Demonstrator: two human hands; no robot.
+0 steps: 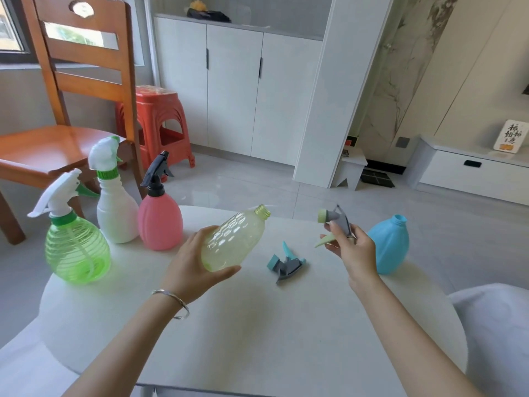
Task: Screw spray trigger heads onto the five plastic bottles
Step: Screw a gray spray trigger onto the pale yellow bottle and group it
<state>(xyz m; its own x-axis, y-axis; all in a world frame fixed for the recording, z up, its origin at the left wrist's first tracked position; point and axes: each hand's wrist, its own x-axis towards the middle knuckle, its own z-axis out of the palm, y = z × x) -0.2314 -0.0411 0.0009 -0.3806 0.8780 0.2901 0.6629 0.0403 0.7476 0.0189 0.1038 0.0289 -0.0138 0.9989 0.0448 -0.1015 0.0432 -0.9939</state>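
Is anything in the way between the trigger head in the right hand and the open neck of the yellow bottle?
Nothing visible. The right hand holds the grey-and-green trigger head in the air, apart from the yellow bottle tilted in the left hand. The gap to its uncapped neck is open; the teal trigger head lies lower, on the table.

Daylight is coming through a window behind a wooden chair; a red plastic stool is standing before white cabinets on glossy grey tiles.
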